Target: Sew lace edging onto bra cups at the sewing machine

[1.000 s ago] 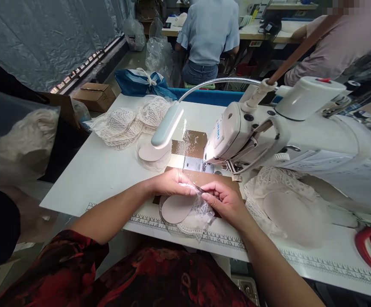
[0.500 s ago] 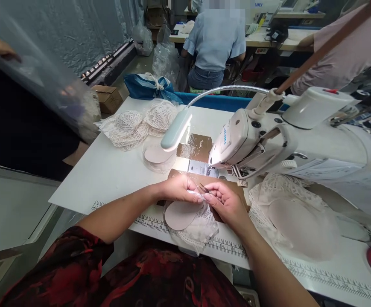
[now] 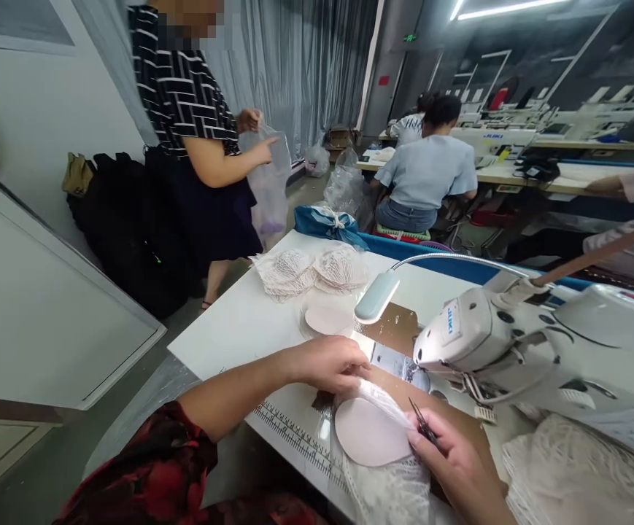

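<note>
— Left hand (image 3: 332,364): position and grip?
— Resting on the white sewing table (image 3: 229,332), fingers curled down onto the upper left edge of the lace piece (image 3: 382,408); pinching the fabric there.

— Right hand (image 3: 453,467)?
— Lower right, closed around small thread snips (image 3: 422,424), dark tips pointing up and left, just at the right edge of the padded cup (image 3: 368,432).

— Location of the cup?
— Flat on the brown board (image 3: 459,423) near the table's front edge, between the two hands, lace trailing below toward the printed ruler strip (image 3: 295,437).

— Behind the work?
— White sewing machine (image 3: 492,343) to the right, head close to the board; gooseneck lamp (image 3: 378,295) bent over the needle area. Further back on the table: one bare cup (image 3: 325,319) and a stack of lace cups (image 3: 308,271).

— Other people?
— Standing at left, person in a striped top (image 3: 182,80) holding a clear plastic bag (image 3: 267,182); seated beyond, person in a light blue shirt (image 3: 429,171), back turned.
</note>
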Motion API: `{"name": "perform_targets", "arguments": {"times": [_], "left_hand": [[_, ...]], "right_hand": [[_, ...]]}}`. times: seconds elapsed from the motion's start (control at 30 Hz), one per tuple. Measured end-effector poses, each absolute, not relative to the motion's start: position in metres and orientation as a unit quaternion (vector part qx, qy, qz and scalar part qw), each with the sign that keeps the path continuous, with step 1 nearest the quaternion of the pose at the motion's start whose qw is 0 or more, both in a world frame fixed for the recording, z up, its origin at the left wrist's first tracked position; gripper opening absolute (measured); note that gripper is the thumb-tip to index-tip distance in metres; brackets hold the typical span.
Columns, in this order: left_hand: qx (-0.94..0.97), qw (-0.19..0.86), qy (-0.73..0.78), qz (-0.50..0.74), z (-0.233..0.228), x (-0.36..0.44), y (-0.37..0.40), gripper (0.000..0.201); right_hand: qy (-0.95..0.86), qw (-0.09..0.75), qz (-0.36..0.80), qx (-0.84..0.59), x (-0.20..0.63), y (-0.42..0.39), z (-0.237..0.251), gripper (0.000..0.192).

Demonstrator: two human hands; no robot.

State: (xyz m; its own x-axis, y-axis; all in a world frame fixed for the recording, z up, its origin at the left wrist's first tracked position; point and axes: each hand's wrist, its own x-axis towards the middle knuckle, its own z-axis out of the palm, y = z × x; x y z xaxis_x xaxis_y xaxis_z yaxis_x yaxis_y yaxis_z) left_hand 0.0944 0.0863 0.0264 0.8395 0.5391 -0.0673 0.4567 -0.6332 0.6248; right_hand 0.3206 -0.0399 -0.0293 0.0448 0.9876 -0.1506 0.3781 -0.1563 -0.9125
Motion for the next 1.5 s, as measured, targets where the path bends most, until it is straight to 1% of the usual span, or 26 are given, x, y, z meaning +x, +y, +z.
{"name": "perform_targets", "arguments": {"times": [0.03, 0.1, 0.2, 0.27, 0.3, 0.33, 0.4, 0.5, 0.6, 0.67, 0.77, 0.87, 1.0, 1.1, 1.23, 1.3, 1.37, 1.4, 1.5], "left_hand": [[0.892, 0.328, 0.298, 0.089, 0.029, 0.089, 0.084, 0.019], [0.847, 0.391, 0.349, 0.083, 0.031, 0.077, 0.080, 0.028], [0.735, 0.585, 0.342, -0.002, 0.018, 0.068, 0.075, 0.045], [0.631, 0.715, 0.299, -0.007, 0.002, 0.072, 0.069, 0.050], [0.579, 0.764, 0.283, 0.007, -0.005, 0.077, 0.066, 0.052], [0.534, 0.798, 0.276, 0.024, -0.012, 0.083, 0.062, 0.054], [0.484, 0.826, 0.284, 0.054, -0.021, 0.094, 0.056, 0.051], [0.487, 0.816, 0.296, 0.091, -0.023, 0.105, 0.054, 0.039], [0.530, 0.788, 0.292, 0.116, -0.020, 0.108, 0.057, 0.031], [0.553, 0.770, 0.296, 0.118, -0.017, 0.108, 0.058, 0.028], [0.573, 0.759, 0.286, 0.122, -0.014, 0.109, 0.058, 0.026], [0.586, 0.757, 0.262, 0.121, -0.010, 0.112, 0.056, 0.026], [0.602, 0.745, 0.258, 0.128, -0.007, 0.116, 0.054, 0.028], [0.622, 0.727, 0.260, 0.128, -0.008, 0.119, 0.052, 0.029], [0.623, 0.732, 0.248, 0.122, -0.011, 0.122, 0.051, 0.032], [0.620, 0.737, 0.240, 0.121, -0.013, 0.123, 0.051, 0.032], [0.633, 0.726, 0.241, 0.116, -0.013, 0.124, 0.052, 0.032], [0.649, 0.711, 0.248, 0.112, -0.012, 0.122, 0.053, 0.032], [0.718, 0.633, 0.280, 0.071, -0.002, 0.113, 0.060, 0.035]], "right_hand": [[-0.531, 0.370, 0.435, -0.627, 0.319, -0.041, -0.029, 0.032], [-0.508, 0.391, 0.445, -0.625, 0.317, -0.043, -0.027, 0.032], [-0.483, 0.416, 0.462, -0.617, 0.316, -0.045, -0.023, 0.030], [-0.473, 0.429, 0.475, -0.605, 0.316, -0.046, -0.022, 0.028], [-0.469, 0.430, 0.488, -0.597, 0.317, -0.046, -0.022, 0.028], [-0.466, 0.428, 0.500, -0.591, 0.318, -0.047, -0.023, 0.029], [-0.468, 0.407, 0.512, -0.595, 0.321, -0.048, -0.024, 0.028], [-0.514, 0.352, 0.505, -0.597, 0.326, -0.049, -0.025, 0.028], [-0.559, 0.307, 0.487, -0.596, 0.329, -0.049, -0.024, 0.029], [-0.559, 0.301, 0.462, -0.619, 0.331, -0.048, -0.022, 0.030], [-0.550, 0.310, 0.389, -0.671, 0.333, -0.047, -0.021, 0.033], [-0.538, 0.335, 0.348, -0.691, 0.333, -0.048, -0.022, 0.039], [-0.558, 0.375, 0.380, -0.635, 0.333, -0.047, -0.024, 0.044], [-0.585, 0.378, 0.404, -0.593, 0.331, -0.045, -0.026, 0.042], [-0.574, 0.363, 0.456, -0.575, 0.326, -0.042, -0.025, 0.045], [-0.579, 0.348, 0.453, -0.582, 0.322, -0.042, -0.023, 0.043], [-0.608, 0.314, 0.417, -0.598, 0.319, -0.041, -0.021, 0.030], [-0.626, 0.294, 0.395, -0.605, 0.318, -0.041, -0.020, 0.027], [-0.661, 0.246, 0.329, -0.629, 0.323, -0.041, -0.019, 0.031]]}}
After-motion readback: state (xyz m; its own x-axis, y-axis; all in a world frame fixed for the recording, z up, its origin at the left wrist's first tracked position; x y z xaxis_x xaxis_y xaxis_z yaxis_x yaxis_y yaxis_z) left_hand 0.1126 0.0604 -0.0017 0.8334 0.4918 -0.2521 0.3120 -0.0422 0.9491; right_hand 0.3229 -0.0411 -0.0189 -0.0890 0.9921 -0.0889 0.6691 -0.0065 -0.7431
